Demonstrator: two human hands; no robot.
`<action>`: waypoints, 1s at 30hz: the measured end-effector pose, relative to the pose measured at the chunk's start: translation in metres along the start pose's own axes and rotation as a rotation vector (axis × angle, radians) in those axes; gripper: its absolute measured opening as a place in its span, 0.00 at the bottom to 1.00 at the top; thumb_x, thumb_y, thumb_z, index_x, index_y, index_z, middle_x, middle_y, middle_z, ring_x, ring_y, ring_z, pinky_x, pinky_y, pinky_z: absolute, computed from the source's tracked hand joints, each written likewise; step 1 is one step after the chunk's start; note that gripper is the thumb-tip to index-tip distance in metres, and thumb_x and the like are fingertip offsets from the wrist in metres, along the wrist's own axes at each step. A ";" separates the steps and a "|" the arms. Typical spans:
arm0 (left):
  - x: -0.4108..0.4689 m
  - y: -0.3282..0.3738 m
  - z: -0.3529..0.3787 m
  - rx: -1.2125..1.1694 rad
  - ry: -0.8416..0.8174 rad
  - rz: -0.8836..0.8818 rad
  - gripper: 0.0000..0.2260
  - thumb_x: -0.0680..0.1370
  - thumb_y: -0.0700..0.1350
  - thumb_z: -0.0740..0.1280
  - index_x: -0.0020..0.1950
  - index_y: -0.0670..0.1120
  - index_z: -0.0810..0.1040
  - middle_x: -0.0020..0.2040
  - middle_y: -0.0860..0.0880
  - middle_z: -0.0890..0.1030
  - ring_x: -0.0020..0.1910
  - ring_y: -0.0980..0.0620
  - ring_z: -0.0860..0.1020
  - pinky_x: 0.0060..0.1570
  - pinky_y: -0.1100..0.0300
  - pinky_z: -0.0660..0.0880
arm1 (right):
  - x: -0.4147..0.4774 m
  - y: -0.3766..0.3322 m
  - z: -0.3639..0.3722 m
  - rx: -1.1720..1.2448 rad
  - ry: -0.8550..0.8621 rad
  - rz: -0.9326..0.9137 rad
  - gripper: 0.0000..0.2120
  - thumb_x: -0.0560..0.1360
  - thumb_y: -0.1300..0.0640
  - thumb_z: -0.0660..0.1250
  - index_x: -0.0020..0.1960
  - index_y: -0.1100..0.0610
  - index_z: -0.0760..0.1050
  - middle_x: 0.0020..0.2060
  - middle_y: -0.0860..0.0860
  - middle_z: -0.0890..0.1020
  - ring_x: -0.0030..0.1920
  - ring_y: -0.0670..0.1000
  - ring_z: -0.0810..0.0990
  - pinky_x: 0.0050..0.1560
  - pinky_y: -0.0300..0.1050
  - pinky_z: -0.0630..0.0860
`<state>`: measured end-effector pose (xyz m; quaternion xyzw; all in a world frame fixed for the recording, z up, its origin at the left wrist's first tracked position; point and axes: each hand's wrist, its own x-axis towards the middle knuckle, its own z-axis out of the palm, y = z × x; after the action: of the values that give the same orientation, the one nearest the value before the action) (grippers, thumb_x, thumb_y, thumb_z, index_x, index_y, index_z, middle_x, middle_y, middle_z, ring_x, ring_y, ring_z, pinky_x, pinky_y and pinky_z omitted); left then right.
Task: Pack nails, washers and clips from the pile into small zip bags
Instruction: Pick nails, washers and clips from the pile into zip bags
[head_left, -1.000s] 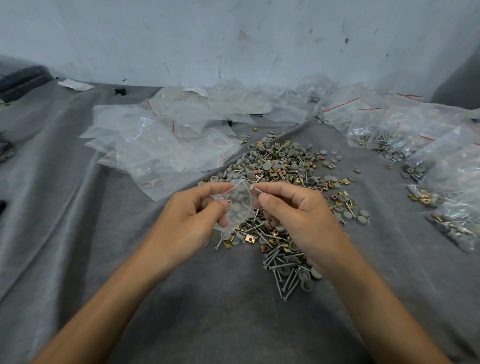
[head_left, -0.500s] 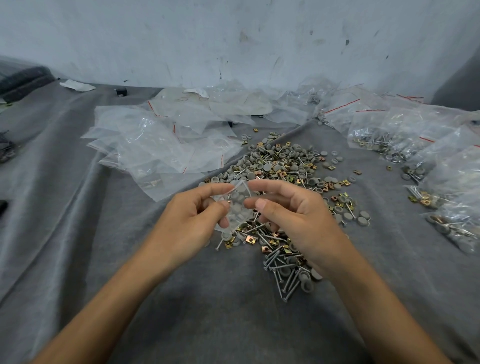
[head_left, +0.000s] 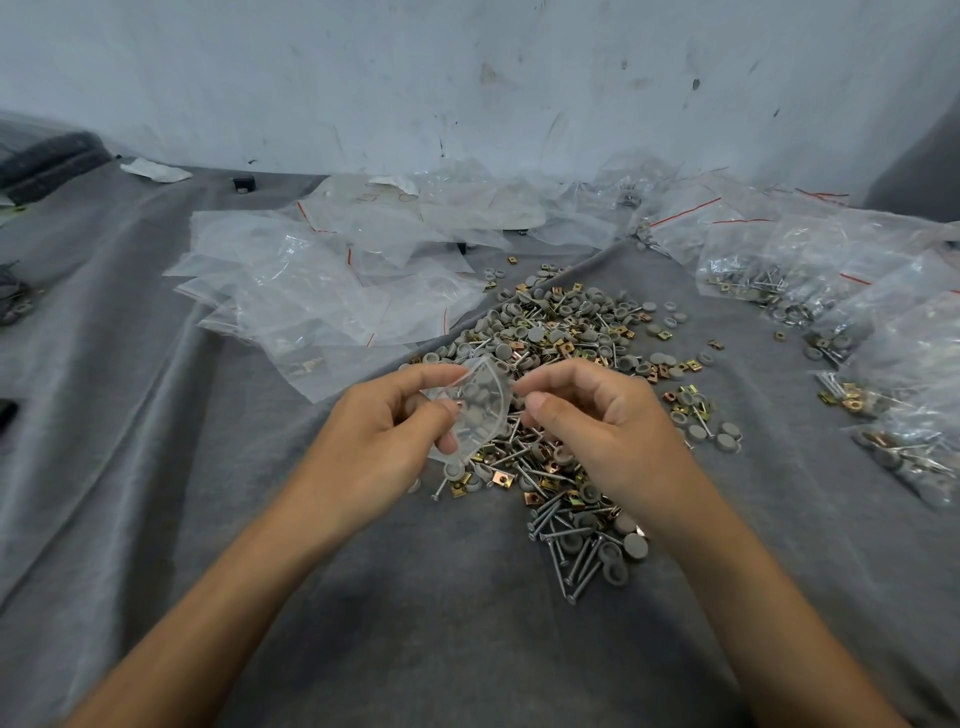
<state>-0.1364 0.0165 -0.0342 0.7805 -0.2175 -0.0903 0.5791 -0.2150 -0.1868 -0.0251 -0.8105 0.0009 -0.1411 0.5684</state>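
My left hand (head_left: 384, 431) pinches a small clear zip bag (head_left: 480, 410) between thumb and fingers, just above the near left side of the pile. The bag's mouth bulges open and grey washers show through it. My right hand (head_left: 597, 421) hovers over the pile (head_left: 571, 353) with its fingers curled, index and thumb tips right at the bag's right rim. Whether they pinch the rim or something small I cannot tell. The pile mixes silver nails, grey round washers and brass-coloured clips on the grey cloth (head_left: 156, 467).
Empty zip bags (head_left: 332, 291) lie in a heap to the back left. Filled bags (head_left: 779, 280) line the right side down to the nearer filled bags (head_left: 909, 452). A white wall (head_left: 467, 78) closes the back. A small black object (head_left: 243, 183) sits near it.
The bag's mouth has spread wider. My right hand's fingertips have drawn slightly right, to the bag's rim. The left hand has stayed put.
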 end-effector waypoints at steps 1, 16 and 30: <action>0.000 0.000 0.000 -0.001 0.001 -0.002 0.14 0.75 0.52 0.64 0.58 0.64 0.81 0.35 0.51 0.83 0.27 0.54 0.76 0.28 0.64 0.73 | 0.000 0.002 -0.001 -0.120 -0.005 -0.015 0.06 0.79 0.55 0.70 0.49 0.44 0.82 0.40 0.46 0.84 0.40 0.46 0.81 0.37 0.39 0.78; -0.002 0.003 -0.001 -0.030 -0.006 -0.004 0.14 0.74 0.51 0.64 0.59 0.62 0.80 0.34 0.51 0.83 0.28 0.55 0.74 0.27 0.65 0.71 | 0.000 0.013 0.001 -0.894 -0.225 -0.047 0.07 0.78 0.43 0.68 0.54 0.42 0.73 0.50 0.39 0.71 0.56 0.47 0.68 0.63 0.48 0.66; -0.002 0.002 -0.001 -0.011 -0.012 0.010 0.15 0.75 0.53 0.64 0.60 0.62 0.80 0.35 0.51 0.83 0.28 0.55 0.75 0.29 0.65 0.72 | 0.001 0.006 -0.006 -0.213 0.159 -0.073 0.06 0.76 0.55 0.71 0.46 0.45 0.77 0.39 0.44 0.82 0.38 0.46 0.81 0.38 0.42 0.79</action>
<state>-0.1380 0.0180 -0.0324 0.7758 -0.2241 -0.0932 0.5824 -0.2144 -0.1943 -0.0282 -0.8521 0.0312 -0.2247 0.4717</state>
